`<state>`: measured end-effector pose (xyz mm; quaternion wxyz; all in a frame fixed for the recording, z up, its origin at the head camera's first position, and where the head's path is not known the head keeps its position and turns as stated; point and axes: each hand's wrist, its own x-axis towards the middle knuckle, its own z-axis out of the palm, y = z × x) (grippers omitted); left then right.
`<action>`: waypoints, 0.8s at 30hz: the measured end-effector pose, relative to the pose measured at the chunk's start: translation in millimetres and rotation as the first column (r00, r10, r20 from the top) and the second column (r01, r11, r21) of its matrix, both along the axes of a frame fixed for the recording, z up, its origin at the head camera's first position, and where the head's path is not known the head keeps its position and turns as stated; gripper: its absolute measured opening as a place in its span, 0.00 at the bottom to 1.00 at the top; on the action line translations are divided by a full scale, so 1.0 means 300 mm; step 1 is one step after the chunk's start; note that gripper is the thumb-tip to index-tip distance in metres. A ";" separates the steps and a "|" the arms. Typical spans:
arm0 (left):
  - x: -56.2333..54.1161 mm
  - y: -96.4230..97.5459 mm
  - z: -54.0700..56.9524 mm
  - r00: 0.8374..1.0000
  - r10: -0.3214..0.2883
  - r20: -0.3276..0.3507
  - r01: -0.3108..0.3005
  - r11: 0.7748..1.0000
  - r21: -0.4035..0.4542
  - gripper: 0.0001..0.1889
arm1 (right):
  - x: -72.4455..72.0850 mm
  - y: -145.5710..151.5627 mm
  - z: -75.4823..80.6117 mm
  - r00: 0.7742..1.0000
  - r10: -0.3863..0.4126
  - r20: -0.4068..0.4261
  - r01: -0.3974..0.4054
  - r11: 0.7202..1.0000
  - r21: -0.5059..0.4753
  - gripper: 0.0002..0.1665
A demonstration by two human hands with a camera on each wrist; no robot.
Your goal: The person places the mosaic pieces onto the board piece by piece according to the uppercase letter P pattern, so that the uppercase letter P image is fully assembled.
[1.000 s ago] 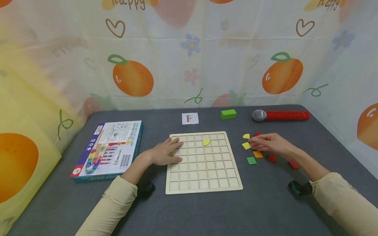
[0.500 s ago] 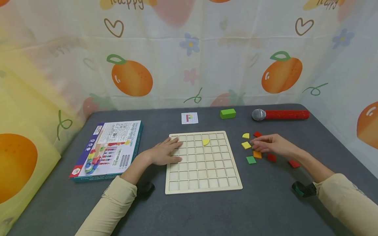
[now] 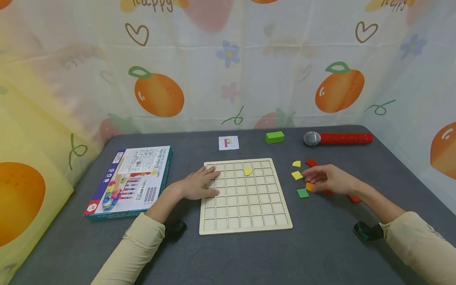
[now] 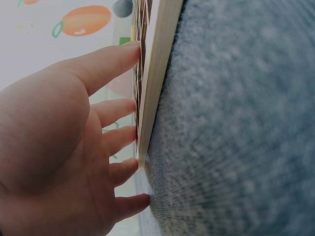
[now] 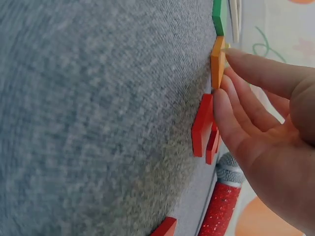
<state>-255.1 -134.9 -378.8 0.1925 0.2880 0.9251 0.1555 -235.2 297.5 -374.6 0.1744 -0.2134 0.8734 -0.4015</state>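
Note:
My left hand (image 3: pixel 195 186) rests with spread fingers on the left side of a pale wooden grid board (image 3: pixel 246 232). In the left wrist view its fingers (image 4: pixel 120 140) reach the board's edge (image 4: pixel 160 69), the little finger lying beyond the corner. A yellow quarter-round tile (image 3: pixel 248 171) sits in an upper cell. My right hand (image 3: pixel 331 179) is low over loose tiles, its thumb at the orange tile (image 5: pixel 217 64), fingers extended beside it; the tile lies flat on the table. Close by are a yellow tile (image 3: pixel 297 175), a yellow rounded tile (image 3: pixel 296 164) and a green tile (image 3: pixel 303 193).
Red tiles (image 3: pixel 311 162) lie around the right hand, one partly hidden under it. Behind the board are a small pattern card (image 3: pixel 228 143), a green block (image 3: pixel 274 137) and a red microphone (image 3: pixel 342 138). A flat box (image 3: pixel 142 178) lies at the left.
My right hand has shifted slightly toward me, from beside the yellow tiles onto the orange tile, uncovering the red tile behind. The left hand has stayed on the board.

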 end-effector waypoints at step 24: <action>0.005 0.000 -0.003 1.000 0.005 0.000 -0.005 1.000 -0.002 0.37 | -0.003 -0.027 0.003 0.997 0.007 -0.076 0.003 0.990 0.138 0.26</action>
